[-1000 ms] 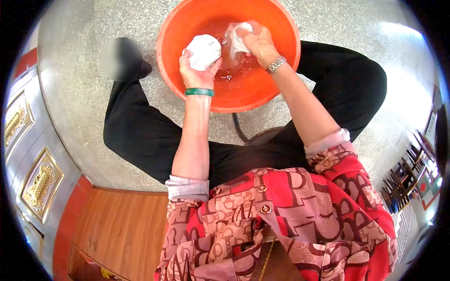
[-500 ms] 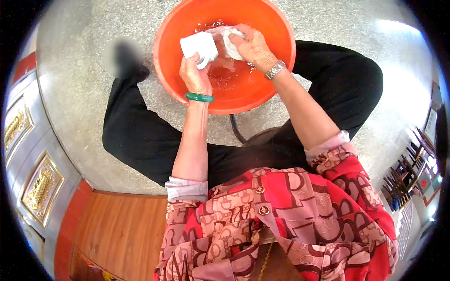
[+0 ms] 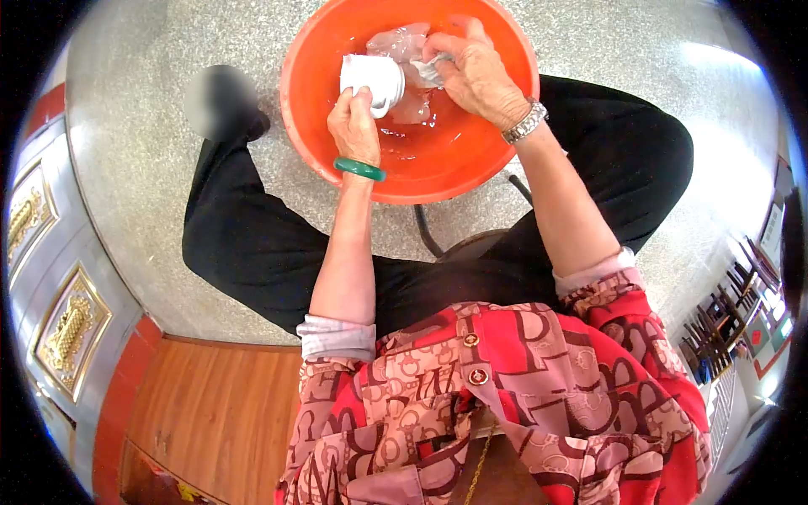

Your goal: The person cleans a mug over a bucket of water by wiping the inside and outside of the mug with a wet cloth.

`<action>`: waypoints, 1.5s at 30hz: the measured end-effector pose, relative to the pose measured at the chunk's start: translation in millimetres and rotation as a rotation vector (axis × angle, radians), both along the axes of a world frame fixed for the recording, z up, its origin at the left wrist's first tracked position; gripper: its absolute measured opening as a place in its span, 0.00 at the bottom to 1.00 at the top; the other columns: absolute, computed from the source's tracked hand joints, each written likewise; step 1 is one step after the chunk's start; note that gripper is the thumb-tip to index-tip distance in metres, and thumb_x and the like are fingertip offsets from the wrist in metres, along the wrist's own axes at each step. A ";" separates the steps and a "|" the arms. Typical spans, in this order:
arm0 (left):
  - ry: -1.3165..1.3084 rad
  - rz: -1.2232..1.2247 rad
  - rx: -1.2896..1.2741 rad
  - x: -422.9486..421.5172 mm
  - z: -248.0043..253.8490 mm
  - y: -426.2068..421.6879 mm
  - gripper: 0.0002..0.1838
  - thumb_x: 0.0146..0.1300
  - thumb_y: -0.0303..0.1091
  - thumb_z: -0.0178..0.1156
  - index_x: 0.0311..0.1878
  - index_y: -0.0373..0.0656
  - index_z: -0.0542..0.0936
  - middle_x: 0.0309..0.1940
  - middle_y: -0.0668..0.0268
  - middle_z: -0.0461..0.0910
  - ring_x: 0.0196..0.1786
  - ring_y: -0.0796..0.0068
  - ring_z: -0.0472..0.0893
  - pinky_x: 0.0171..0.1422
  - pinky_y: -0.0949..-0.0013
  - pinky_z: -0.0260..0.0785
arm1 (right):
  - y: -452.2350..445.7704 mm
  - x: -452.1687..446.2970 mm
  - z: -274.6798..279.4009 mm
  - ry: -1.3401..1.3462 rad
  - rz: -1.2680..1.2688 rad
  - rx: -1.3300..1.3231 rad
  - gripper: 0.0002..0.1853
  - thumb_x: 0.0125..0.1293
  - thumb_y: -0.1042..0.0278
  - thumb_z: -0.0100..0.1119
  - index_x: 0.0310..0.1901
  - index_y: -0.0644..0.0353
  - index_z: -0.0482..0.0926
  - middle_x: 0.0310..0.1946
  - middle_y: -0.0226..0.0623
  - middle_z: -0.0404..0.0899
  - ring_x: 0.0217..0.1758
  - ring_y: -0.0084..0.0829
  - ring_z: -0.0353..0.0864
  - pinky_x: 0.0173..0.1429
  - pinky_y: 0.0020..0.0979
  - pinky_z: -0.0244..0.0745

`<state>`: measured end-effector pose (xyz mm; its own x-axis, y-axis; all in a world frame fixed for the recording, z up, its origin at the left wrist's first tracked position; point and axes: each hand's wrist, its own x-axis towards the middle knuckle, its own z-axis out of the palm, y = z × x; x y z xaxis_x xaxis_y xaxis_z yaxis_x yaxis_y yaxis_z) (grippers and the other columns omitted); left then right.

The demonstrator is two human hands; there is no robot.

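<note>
An orange basin (image 3: 421, 181) with water in it stands between my legs. My left hand (image 3: 354, 130), with a green bangle at the wrist, grips a white cup-like piece (image 3: 373, 82) tilted over the water. To its right, my right hand (image 3: 478, 74) pinches a thin wet white cloth (image 3: 432, 71), its fingers bent and slightly blurred. Pale translucent material (image 3: 398, 42) lies in the water beyond the white piece, and more of it shows beneath. Whether this is joined to the cloth I cannot tell.
Speckled grey floor (image 3: 244, 194) surrounds the basin. Part of a stool (image 3: 475, 244) shows between my black-trousered legs. At the lower left is a wooden panel (image 3: 215, 404), beside silver doors with gold ornaments (image 3: 74, 332). Dark stacked furniture (image 3: 715, 332) stands at the right.
The white piece has turned in my left hand and shifted slightly right since the last frame. My right hand has moved right, and the cloth in it looks more bunched. More translucent material shows in the water.
</note>
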<state>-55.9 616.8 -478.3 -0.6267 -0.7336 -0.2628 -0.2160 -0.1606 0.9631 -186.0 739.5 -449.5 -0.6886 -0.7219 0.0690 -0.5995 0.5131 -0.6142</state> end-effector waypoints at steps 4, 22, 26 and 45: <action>-0.163 -0.108 -0.033 5.5 -5.3 -1.8 0.12 0.59 0.35 0.49 0.30 0.36 0.75 0.27 0.70 0.74 0.33 0.82 0.69 0.35 0.76 0.59 | -7.2 1.9 11.8 -0.526 0.148 -0.376 0.07 0.54 0.78 0.49 0.35 0.57 0.73 0.43 0.38 0.76 0.44 0.40 0.75 0.49 0.37 0.70; -0.091 -0.392 0.229 4.7 -10.5 2.7 0.11 0.53 0.29 0.58 0.39 0.34 0.77 0.29 0.71 0.76 0.32 0.85 0.71 0.36 0.78 0.64 | -7.0 -3.9 -8.3 -0.906 0.066 -0.065 0.07 0.61 0.73 0.50 0.39 0.59 0.77 0.31 0.31 0.77 0.37 0.22 0.74 0.45 0.23 0.70; -0.063 -0.382 0.268 4.4 -5.9 5.8 0.11 0.56 0.32 0.59 0.40 0.35 0.76 0.30 0.72 0.76 0.32 0.85 0.70 0.35 0.79 0.63 | -2.7 -2.5 -0.5 -0.498 0.276 -0.035 0.13 0.56 0.79 0.47 0.38 0.53 0.79 0.35 0.38 0.73 0.43 0.35 0.73 0.51 0.30 0.68; -0.032 -0.428 0.750 10.7 -9.5 -11.9 0.19 0.61 0.33 0.50 0.54 0.37 0.67 0.47 0.60 0.74 0.48 0.68 0.75 0.48 0.64 0.72 | 7.4 28.7 -12.5 -0.254 0.238 -0.031 0.26 0.45 0.82 0.56 0.49 0.53 0.69 0.53 0.44 0.66 0.58 0.46 0.64 0.63 0.41 0.59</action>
